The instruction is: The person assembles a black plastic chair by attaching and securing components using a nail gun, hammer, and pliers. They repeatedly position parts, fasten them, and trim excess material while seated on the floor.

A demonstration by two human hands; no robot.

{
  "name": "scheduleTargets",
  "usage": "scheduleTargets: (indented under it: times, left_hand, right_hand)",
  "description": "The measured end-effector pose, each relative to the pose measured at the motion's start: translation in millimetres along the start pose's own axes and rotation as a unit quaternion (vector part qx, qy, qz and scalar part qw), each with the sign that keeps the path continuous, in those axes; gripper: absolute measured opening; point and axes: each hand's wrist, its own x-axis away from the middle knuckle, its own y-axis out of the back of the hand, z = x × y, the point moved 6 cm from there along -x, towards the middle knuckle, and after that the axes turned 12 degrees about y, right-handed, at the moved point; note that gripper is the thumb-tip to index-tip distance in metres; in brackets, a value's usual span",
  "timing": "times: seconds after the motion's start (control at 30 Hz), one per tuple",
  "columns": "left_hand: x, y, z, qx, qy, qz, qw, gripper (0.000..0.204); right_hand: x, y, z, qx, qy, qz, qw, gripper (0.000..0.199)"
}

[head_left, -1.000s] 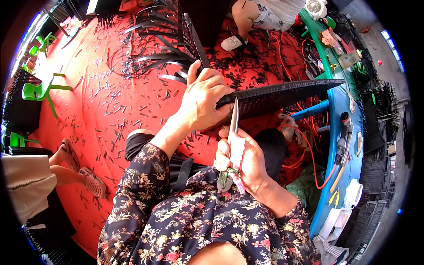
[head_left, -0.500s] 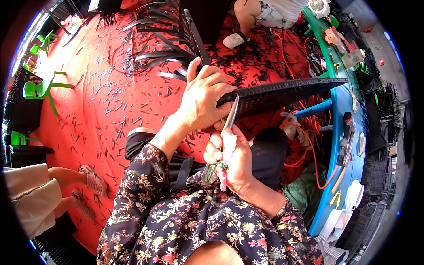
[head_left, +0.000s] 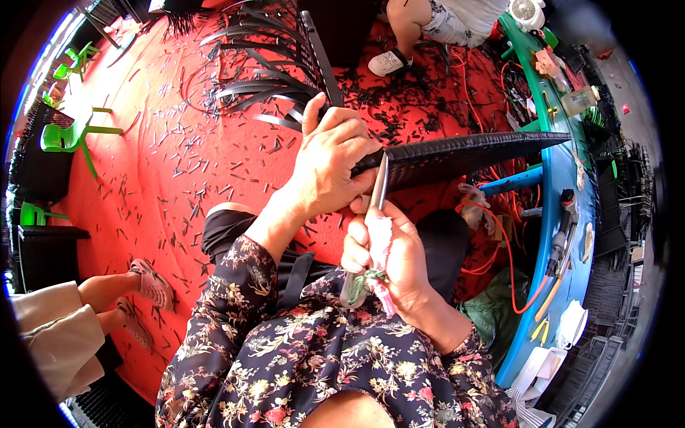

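- A person in a dark floral top sits over a red floor, seen from above by a camera on their own head.
- The left hand is closed around the edge of a dark woven panel, fingers curled over its near end. The panel stretches from that hand out to the right, ending in a point just above a blue table.
- The right hand is closed in a fist around the handle of a slim metal tool. The handle is wrapped in pale cloth with green and pink cord. The blade points up, and its tip meets the panel's edge just beside the left hand's fingers.
- Short dark strip offcuts lie scattered all over the red floor. A fan of long dark strips spreads above the left hand.
- The blue table runs down the right side, cluttered with small tools and a plastic bottle. An orange cable trails beneath it.
- Another person's legs and white shoe show at the top. A third person's sandalled feet show at lower left.
- Green plastic chairs stand at the far left.
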Motion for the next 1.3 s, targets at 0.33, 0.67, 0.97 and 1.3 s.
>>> scheduleTargets:
  times: [0.33, 0.67, 0.97, 1.3]
  left_hand:
    - [-2, 2, 3, -0.005, -0.016, 0.006, 1.0, 0.029]
    - [6, 18, 13, -0.031, 0.017, -0.016, 0.999, 0.026]
    - [12, 31, 34, -0.049, 0.046, 0.078, 0.995, 0.025]
    - [23, 35, 44, -0.049, 0.061, 0.118, 0.99, 0.056]
  right_hand:
    - [27, 18, 33, 0.157, 0.042, 0.052, 0.985, 0.025]
    - [148, 237, 242, 0.434, 0.414, -0.297, 0.743, 0.023]
    - [371, 491, 438, 0.609, 0.224, -0.616, 0.447, 0.053]
    - [206, 383, 418, 0.806, 0.321, -0.37, 0.333, 0.049]
